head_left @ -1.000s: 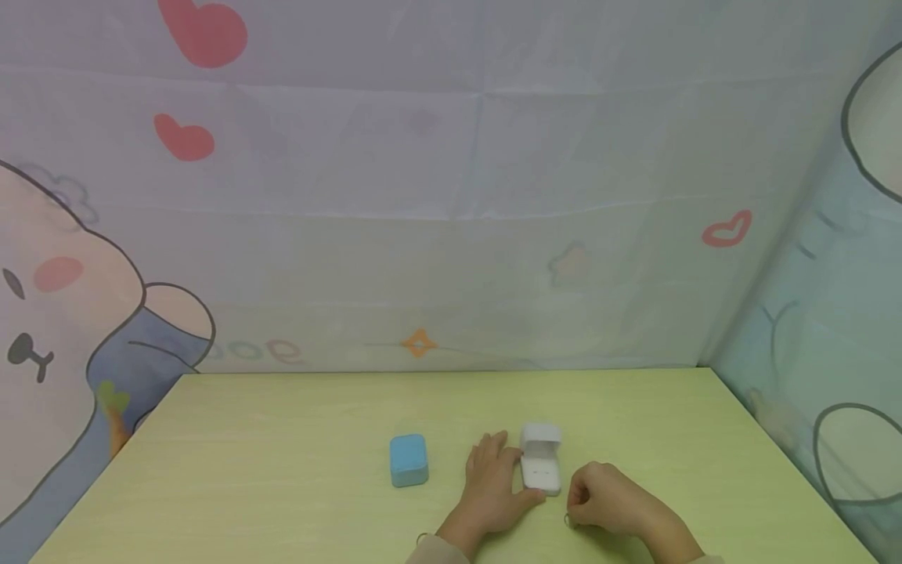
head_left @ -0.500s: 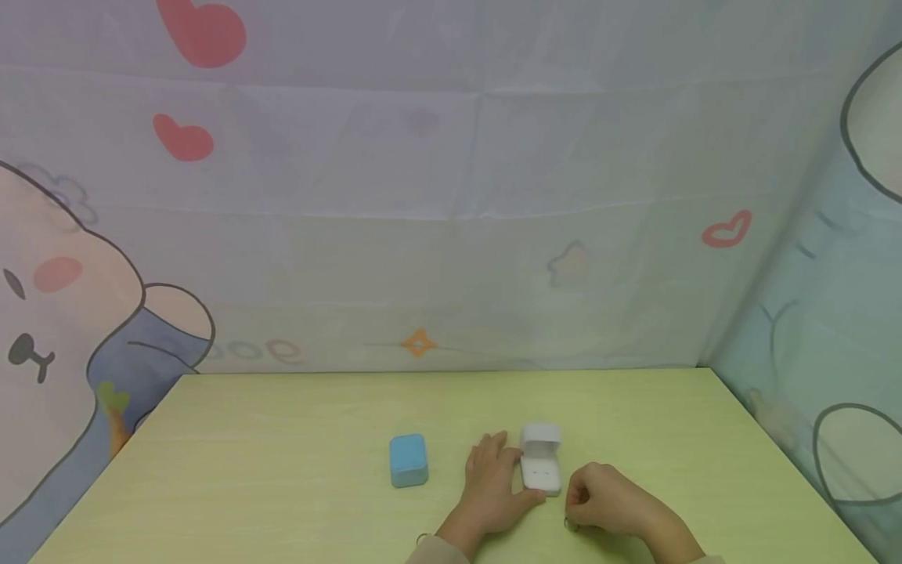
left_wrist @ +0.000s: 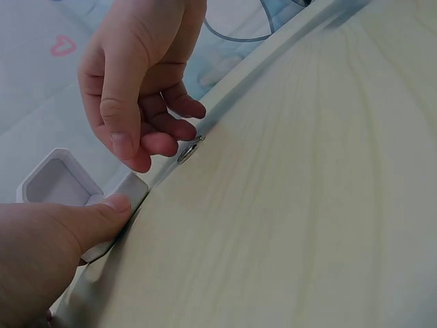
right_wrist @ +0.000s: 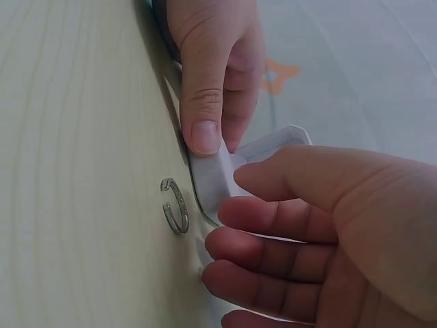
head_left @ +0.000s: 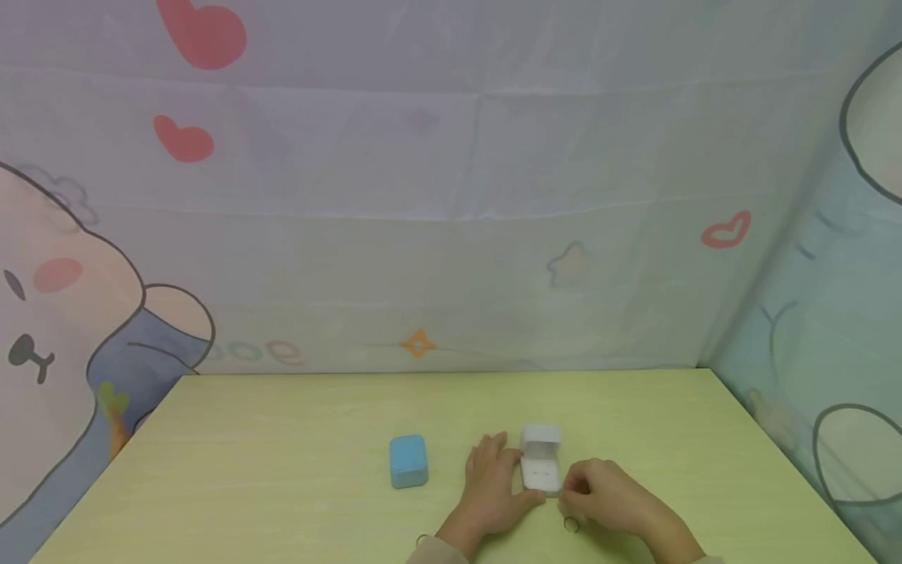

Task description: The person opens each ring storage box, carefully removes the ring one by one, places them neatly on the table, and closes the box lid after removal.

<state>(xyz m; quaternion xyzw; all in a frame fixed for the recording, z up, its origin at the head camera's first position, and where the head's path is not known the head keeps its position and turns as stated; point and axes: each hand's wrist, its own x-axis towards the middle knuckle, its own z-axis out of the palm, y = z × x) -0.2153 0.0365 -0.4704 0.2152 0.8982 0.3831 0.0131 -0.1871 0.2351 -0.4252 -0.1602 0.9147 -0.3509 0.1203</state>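
The white ring box [head_left: 541, 482] stands on the table with its lid up and a slotted cushion inside. My left hand [head_left: 491, 489] holds it at its left side, thumb pressed on the front face, as the left wrist view shows. Right of the box, my right hand [head_left: 609, 495] hovers with loosely curled fingers and nothing between them. A thin silvery ring [right_wrist: 183, 206] with a gap in its band rests on the table just below those fingers. In the right wrist view the fingertips [right_wrist: 225, 213] are apart from the ring and close to the box.
A blue box [head_left: 409, 460], its lid down, sits on the pale wooden table [head_left: 282, 454] to the left of my left hand. A printed cloth [head_left: 451, 274] hangs behind the table, and another runs along the right side.
My right hand has let go of the ring, which now lies on the table. Its fingers have loosened and shifted slightly up and left towards the box. The left hand stays put.
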